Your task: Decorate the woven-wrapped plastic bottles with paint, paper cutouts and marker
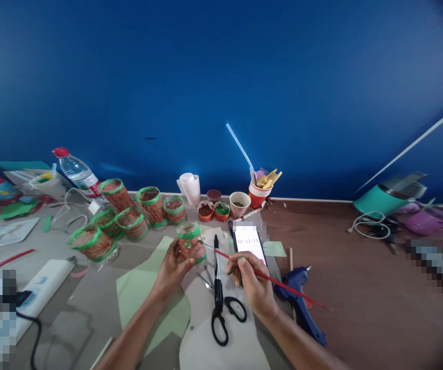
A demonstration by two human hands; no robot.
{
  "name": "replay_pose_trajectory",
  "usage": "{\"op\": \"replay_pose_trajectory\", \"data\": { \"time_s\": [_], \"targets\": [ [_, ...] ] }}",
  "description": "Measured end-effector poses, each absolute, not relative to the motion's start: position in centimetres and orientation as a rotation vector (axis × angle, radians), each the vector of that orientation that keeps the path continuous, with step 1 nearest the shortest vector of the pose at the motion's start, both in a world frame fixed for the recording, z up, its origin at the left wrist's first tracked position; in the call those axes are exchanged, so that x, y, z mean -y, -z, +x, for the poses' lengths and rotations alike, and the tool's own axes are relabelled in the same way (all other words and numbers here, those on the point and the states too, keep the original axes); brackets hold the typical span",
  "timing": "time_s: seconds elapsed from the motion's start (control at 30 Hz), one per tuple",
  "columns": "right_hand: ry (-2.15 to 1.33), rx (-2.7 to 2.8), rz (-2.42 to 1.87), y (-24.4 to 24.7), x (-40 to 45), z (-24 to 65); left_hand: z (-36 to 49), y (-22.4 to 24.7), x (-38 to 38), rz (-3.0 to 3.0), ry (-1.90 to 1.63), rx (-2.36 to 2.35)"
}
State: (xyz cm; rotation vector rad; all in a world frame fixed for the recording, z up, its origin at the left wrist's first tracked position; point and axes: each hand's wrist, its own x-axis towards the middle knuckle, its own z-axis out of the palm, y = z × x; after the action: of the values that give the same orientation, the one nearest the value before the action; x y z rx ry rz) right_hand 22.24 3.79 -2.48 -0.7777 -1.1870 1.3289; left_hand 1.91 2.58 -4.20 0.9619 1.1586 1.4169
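Note:
My left hand is wrapped round a small jar painted reddish brown with green rims and a green spot on its side. In my right hand is a thin red paintbrush, pinched between thumb and fingers. The brush tip points left at the jar's side; whether it touches is too small to tell. Below the hands lie black-handled scissors and a black pen on pale paper. Small cups of brown paint and green paint stand behind the jar.
Several painted jars stand at the back left beside a water bottle. A phone showing a timer lies behind my right hand. A blue glue gun is to its right. A cup of yellow tools stands near the blue wall.

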Motion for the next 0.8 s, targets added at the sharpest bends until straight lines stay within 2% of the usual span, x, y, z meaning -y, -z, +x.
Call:
{"op": "replay_pose_trajectory", "data": {
  "time_s": [0.8],
  "targets": [
    [-1.246,1.157,-0.697,3.03,-3.38,22.21,1.54,4.79,-2.58,1.068,-1.425,-1.221]
  ]
}}
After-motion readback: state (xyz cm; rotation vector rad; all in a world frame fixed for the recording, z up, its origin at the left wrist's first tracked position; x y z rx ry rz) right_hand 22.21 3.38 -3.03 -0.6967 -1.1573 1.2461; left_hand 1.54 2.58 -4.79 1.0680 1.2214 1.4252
